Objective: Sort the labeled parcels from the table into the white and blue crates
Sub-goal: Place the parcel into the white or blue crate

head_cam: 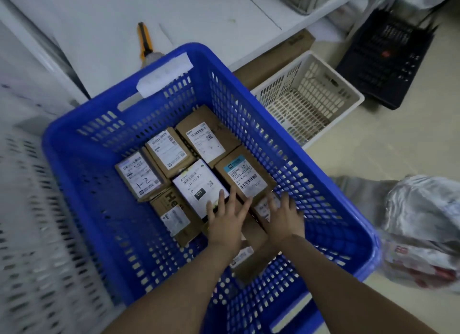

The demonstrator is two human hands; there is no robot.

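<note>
A blue crate fills the middle of the view and holds several small cardboard parcels with white labels. Both my hands reach down into it. My left hand lies with straight fingers on the white-labelled parcel marked 231. My right hand rests with spread fingers on a small parcel near the crate's right wall, beside the parcel with a blue-topped label. A white crate stands on the floor to the right of the blue one and looks bare inside.
A white table lies beyond the crate, with a yellow utility knife on it. A black crate stands at the far right. Grey plastic mail bags lie on the floor at right. Another white perforated crate is at the left.
</note>
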